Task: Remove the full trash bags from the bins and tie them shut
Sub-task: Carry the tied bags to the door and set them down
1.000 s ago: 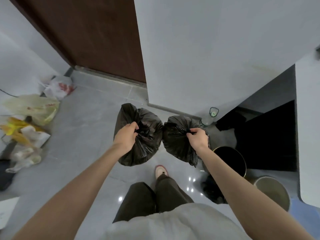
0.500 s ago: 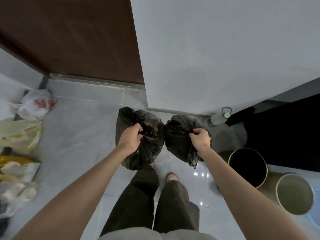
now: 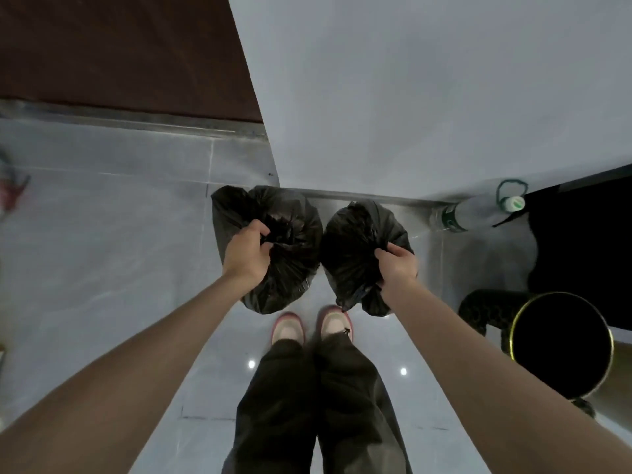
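Each fist is clamped on a gathered neck: the left hand [image 3: 247,254] holds the left bag [image 3: 290,268], the right hand [image 3: 396,268] the right bag [image 3: 352,248], both hanging mid-frame, almost touching, bodies bulging below and beyond the grips.

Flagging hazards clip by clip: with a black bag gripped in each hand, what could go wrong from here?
1. The left hand and right hand each pinch only a bunched top; whether the left bag or right bag is knotted cannot be told, so one might slip or open.
2. The bin and bottle stand close on the person's right, easy to knock.
3. The glossy floor could be slippery.
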